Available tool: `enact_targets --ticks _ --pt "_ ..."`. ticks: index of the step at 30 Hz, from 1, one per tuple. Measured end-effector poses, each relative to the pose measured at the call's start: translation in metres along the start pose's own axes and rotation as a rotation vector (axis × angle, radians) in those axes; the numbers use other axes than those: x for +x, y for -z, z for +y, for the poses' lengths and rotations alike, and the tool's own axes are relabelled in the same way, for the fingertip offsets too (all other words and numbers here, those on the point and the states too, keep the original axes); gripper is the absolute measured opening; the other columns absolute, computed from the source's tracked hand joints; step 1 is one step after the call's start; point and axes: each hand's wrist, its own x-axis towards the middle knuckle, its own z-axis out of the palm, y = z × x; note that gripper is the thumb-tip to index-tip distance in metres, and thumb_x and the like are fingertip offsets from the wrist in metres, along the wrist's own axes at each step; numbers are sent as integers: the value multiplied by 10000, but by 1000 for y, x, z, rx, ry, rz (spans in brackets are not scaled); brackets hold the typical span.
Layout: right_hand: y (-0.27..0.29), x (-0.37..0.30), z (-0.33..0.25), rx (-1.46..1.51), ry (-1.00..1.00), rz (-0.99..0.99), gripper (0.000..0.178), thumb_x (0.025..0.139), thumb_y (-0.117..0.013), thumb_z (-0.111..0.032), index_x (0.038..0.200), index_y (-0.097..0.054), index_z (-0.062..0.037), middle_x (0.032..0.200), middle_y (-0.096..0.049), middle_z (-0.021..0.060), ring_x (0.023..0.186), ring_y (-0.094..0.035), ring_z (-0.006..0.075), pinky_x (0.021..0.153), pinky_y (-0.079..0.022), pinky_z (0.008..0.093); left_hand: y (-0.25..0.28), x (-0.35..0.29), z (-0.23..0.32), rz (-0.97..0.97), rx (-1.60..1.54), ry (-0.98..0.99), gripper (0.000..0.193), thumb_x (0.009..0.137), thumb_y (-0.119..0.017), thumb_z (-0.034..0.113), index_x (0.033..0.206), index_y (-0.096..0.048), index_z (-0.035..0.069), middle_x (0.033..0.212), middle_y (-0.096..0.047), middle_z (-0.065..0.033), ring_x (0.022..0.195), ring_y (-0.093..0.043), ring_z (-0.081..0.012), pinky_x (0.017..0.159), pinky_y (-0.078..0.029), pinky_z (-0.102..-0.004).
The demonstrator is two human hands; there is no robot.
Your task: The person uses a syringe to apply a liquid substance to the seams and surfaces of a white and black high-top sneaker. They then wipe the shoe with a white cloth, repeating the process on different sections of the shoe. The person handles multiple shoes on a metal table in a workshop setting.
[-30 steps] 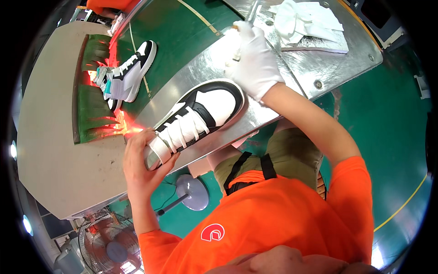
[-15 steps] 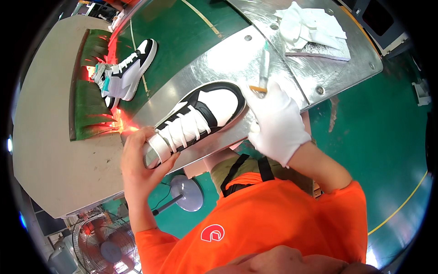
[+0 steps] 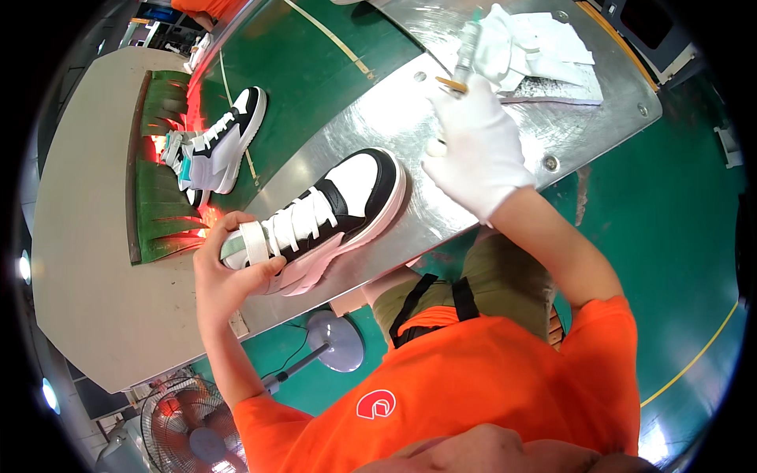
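My bare left hand (image 3: 225, 280) grips a white and black high-top sneaker (image 3: 356, 183) by its collar, thumb on the near side and fingers over the far side. The sneaker's toe points up and right, and its pale pink side and sole show. My right hand (image 3: 482, 150), in a white glove, is closed around a slim clear tube-like tool (image 3: 468, 49) with an orange-brown band; its exact kind is unclear. The tool points away from me, apart from the sneaker, close to a crumpled white cloth (image 3: 505, 43). The glove hides the tool's lower part.
Under the cloth lies a whitish pad (image 3: 568, 93) on the metal table (image 3: 378, 102). A green belt (image 3: 315, 67) carries another sneaker (image 3: 217, 158) by a green strip curtain (image 3: 154, 177) with red glow behind. A fan (image 3: 193, 426) stands lower left.
My right hand has moved up and away from the sneaker's toe with the tool. The sneaker has shifted slightly left and tilted, so more of its near side shows.
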Motion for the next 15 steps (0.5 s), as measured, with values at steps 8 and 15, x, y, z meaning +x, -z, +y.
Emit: enact_targets --ticks 8,15 --pt "-28 37 -23 67 123 77 358 782 -615 -95 1138 -612 -57 1047 -548 178 892 -624 344 773 -528 417 4 8 -5 -46 -16 3 555 552 -856 136 1028 -602 4 914 -632 -33 835 -582 -108 782 -486 -264" --pt "-27 40 -35 300 96 150 284 926 -563 -252 1023 -551 15 855 -639 210 776 -640 384 698 -507 467 3 5 -1 -92 58 -83 545 550 -860 151 1005 -602 -3 879 -623 -31 801 -577 -108 745 -486 -258"
